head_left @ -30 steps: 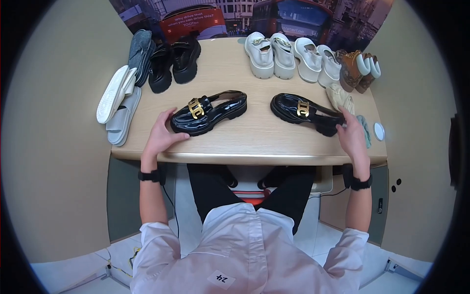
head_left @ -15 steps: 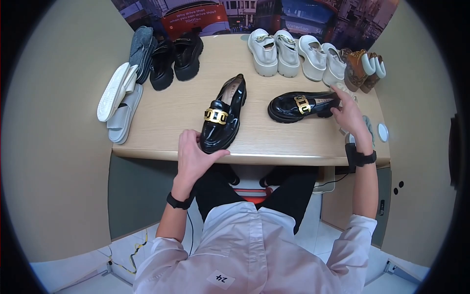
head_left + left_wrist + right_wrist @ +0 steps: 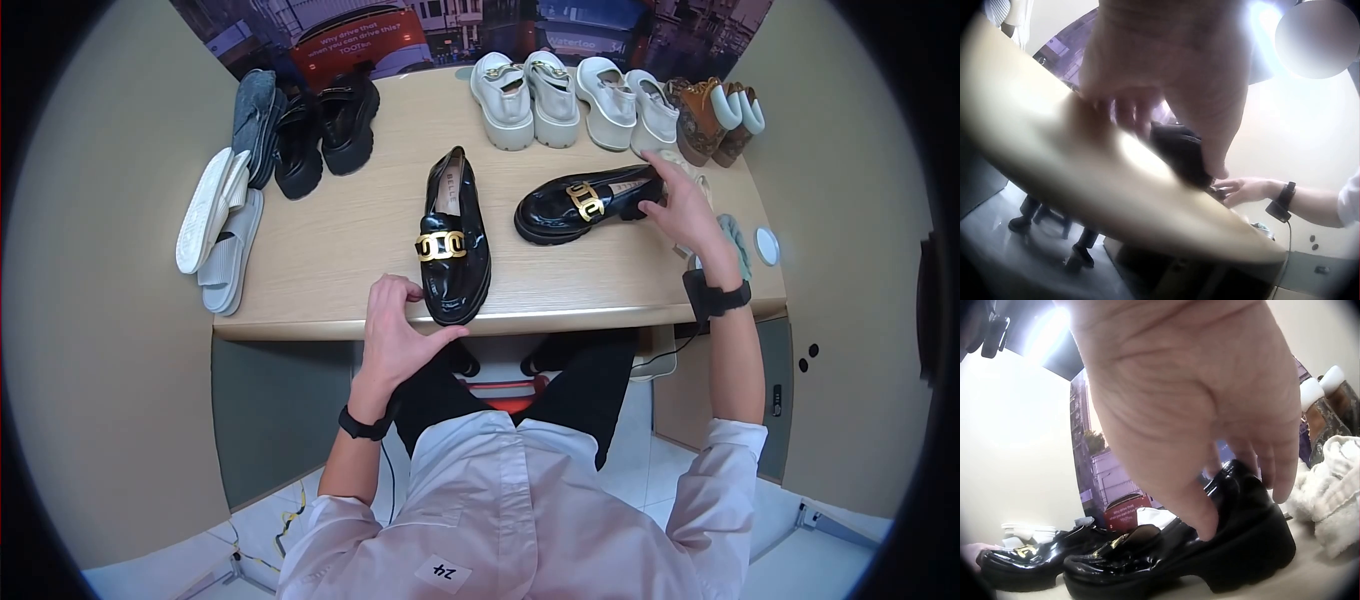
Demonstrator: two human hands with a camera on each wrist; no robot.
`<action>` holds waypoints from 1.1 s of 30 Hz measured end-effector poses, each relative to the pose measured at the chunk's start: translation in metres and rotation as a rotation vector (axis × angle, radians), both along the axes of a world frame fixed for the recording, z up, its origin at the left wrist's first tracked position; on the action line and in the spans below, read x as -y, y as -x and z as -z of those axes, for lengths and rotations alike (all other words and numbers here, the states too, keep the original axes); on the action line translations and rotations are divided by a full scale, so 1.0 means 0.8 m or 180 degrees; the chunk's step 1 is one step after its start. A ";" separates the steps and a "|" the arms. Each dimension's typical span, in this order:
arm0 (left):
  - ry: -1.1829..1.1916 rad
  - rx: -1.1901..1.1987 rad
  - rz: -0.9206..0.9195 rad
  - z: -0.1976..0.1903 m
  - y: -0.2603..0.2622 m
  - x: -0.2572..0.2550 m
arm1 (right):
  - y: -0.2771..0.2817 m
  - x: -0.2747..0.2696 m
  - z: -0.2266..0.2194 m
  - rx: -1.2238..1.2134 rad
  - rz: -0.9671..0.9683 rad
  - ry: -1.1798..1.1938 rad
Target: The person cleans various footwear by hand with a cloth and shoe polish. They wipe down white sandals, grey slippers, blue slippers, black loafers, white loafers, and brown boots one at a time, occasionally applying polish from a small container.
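Two glossy black loafers with gold chain buckles lie on the table. The left loafer (image 3: 455, 290) stands lengthwise, toe at the front edge. My left hand (image 3: 393, 338) holds its toe, thumb on one side and fingers on the other; the left wrist view shows its dark toe (image 3: 1182, 156) between them. The right loafer (image 3: 555, 213) lies slanted, toe to the left. My right hand (image 3: 688, 215) grips its heel; in the right wrist view the thumb is on the near side of the heel (image 3: 1254, 531), the fingers behind it.
Along the back stand white loafers (image 3: 503, 100), white shoes (image 3: 606, 105) and brown boots (image 3: 702, 120). At left are chunky black shoes (image 3: 347, 125), blue-grey shoes (image 3: 255, 120), white slippers (image 3: 205, 215) and grey slides (image 3: 230, 260). A white disc (image 3: 767, 246) lies at right.
The left loafer has turned from slanted to lengthwise, its toe brought to the table's front edge by my left hand. My right hand has swung the right loafer's heel away from me.
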State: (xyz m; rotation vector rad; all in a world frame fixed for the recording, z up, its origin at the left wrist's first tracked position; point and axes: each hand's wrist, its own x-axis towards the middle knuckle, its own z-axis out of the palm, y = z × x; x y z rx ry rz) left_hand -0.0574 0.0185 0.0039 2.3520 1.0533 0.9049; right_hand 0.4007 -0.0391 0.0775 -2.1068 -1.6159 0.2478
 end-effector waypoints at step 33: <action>0.1131 0.0249 0.0281 -0.002 0.001 0.031 | -0.041 0.205 -0.032 0.0036 0.0425 0.0054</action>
